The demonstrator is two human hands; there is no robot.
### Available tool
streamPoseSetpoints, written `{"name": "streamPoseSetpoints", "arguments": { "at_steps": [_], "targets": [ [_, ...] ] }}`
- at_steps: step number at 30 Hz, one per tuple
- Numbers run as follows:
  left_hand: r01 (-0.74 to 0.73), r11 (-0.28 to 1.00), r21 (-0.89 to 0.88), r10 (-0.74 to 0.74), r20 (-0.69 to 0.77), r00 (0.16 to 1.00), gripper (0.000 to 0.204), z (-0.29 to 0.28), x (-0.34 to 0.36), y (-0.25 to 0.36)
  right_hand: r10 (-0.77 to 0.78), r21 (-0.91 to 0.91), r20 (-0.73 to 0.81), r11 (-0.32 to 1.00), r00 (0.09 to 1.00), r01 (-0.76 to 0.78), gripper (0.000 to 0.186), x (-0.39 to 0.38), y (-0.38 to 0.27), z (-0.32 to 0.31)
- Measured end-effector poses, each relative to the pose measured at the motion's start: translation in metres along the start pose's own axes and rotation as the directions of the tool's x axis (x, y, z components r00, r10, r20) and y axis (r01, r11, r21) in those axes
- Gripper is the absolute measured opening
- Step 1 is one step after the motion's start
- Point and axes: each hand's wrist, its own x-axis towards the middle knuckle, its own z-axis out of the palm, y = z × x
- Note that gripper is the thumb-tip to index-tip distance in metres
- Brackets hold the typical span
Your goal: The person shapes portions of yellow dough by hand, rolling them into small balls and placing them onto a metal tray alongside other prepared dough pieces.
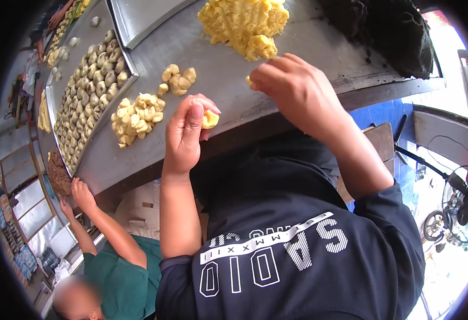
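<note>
Grey metal runs under everything here — a long bench (231, 80) that carries the work from start to finish. The large tray (133, 77) on it is well filled with rows of pale balls (93, 88), dark patches showing on them, and these look like the finished share. What remains seems considerable: a big black heap (388, 37) sits at the far right, and a lumpy yellow mound (239, 24) lies near it, unportioned. Nearer the tray, a pile of pale dough pieces (138, 117) and a smaller cluster of rounded lumps (179, 81) look like portions at a middle stage. The right hand (292, 82) is just below the mound, its fingers bunched and blurred around a yellow bit (249, 80); I cannot tell how firmly they pinch it. The left hand (183, 141) has its fingers and thumb closed round a yellow piece (210, 119), over the bench's near edge, which I judge is only partly shaped. As for writing — bold white outlined letters and a slanted white printed strip cross the dark shirt (394, 256); no readable label shows on the food.
</note>
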Motion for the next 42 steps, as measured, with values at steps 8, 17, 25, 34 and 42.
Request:
{"name": "streamPoseSetpoints", "arguments": {
  "at_steps": [8,17,25,34,42],
  "targets": [
    [0.098,0.991,-0.087,-0.102,-0.054,0.993,0.026,0.013,0.0,0.007,-0.078,-0.056,-0.047,0.996,0.996,0.075,0.014,0.0,-0.01,0.002],
    [-0.2,0.85,0.488,0.24,-0.02,0.971,0.047,0.019,0.006,-0.002,-0.151,0.306,0.088,0.945,0.985,0.118,0.018,-0.002,-0.047,0.005],
    [-0.238,0.74,0.629,0.257,0.062,0.964,0.049,0.023,-0.003,-0.001,-0.035,0.384,-0.008,0.922,0.999,0.035,0.038,0.011,-0.054,0.025],
    [-0.321,0.903,0.287,0.318,0.06,0.946,0.036,0.014,0.009,-0.007,-0.197,-0.253,-0.21,0.957,0.958,0.142,0.011,0.051,0.02,0.001],
    [-0.173,0.982,0.069,0.178,-0.075,0.981,0.053,0.007,0.003,-0.007,-0.141,-0.062,-0.168,0.989,0.976,0.133,0.011,0.029,0.026,0.007]
  ]
}}
